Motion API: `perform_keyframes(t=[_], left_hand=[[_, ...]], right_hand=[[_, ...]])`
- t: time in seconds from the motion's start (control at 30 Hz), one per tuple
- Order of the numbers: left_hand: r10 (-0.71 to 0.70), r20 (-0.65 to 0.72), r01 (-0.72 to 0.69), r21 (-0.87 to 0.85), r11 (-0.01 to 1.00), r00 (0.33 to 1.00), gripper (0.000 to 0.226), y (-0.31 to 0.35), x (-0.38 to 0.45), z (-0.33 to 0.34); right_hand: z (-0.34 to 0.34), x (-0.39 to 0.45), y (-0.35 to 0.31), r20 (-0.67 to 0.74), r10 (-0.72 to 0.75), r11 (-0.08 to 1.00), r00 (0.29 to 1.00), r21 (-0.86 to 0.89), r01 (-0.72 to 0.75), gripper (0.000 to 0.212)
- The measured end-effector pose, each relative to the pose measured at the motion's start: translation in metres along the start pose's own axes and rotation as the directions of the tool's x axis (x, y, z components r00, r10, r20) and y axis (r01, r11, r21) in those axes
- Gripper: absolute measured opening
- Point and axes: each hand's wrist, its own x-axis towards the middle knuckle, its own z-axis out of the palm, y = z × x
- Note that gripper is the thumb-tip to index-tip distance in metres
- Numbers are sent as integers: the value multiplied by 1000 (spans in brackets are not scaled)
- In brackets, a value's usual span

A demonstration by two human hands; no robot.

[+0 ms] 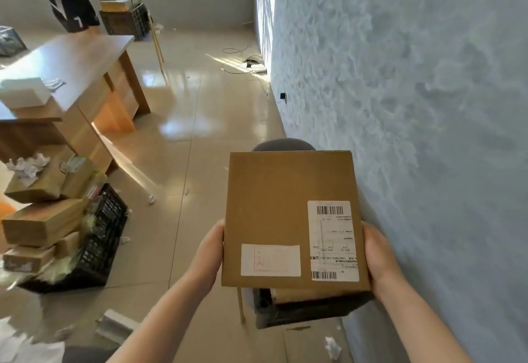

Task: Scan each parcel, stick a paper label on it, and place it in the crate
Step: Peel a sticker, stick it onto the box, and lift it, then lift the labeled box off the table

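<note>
Both hands carry one parcel [291, 220] flat, face up. The left hand [207, 251] clasps its left edge and the right hand [378, 257] its right edge, fingers curled underneath and out of sight. A printed barcode label [333, 241] and a plain white paper label [271, 260] already sit on the lid, so the step in hand is probably placing. Directly beneath, a dark crate [308, 310] shows only its near rim, with another box visible inside. To place well, keep the parcel level, centre it over the opening, and lower it until supported before letting go. The wall [428, 105] stands just beside the right hand, leaving little room there; open floor [183, 162] lies to the left. Farther left, a second black crate [103, 237] overflows with parcels, and beyond it stands a wooden desk [83, 77].
</note>
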Motion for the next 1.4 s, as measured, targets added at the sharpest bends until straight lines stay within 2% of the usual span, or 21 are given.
perform_keyframes(t=[0.13,0.23,0.33,0.4,0.47,0.53,0.7,0.83,0.93,1.07,1.13,1.33,1.4], left_hand=[[21,-83,-19,25,1000,996,32,29,93,14],[-12,-113,7,-52,999,994,42,52,147,33],[-82,-154,65,-115,991,985,50,60,195,51],[-140,-169,122,-113,986,976,50,58,223,62],[-201,-171,185,-102,977,964,45,50,244,74],[-244,-173,237,-60,970,954,45,36,260,81],[-256,-154,255,-24,967,954,40,0,273,96],[-252,-158,249,-39,968,955,39,-19,273,100],[-236,-85,236,-6,972,968,48,-28,267,100],[-264,-30,265,39,963,964,65,-40,266,96],[-271,-22,272,56,961,962,66,-44,266,96],[-210,-93,223,164,961,973,67,-48,269,104],[-209,-98,223,173,959,973,67,-53,270,103]], right_hand=[[9,107,-37,-31,-72,997,997,-35,71,29],[17,181,-65,93,-73,993,993,-87,81,48],[30,244,-73,207,-36,990,978,-124,62,45],[37,280,-64,237,-2,986,972,-161,41,42],[40,312,-47,255,63,980,965,-198,-12,53],[40,336,-28,255,132,971,958,-229,-73,53],[35,362,5,266,268,942,926,-276,-194,47],[33,371,19,282,307,923,909,-321,-213,42],[35,372,27,316,320,920,893,-328,-214,41],[33,373,39,402,313,919,861,-356,-168,61],[33,372,42,417,304,922,856,-354,-155,62],[38,358,42,318,153,913,935,-409,-10,72],[40,354,41,313,119,885,942,-464,42,67]])
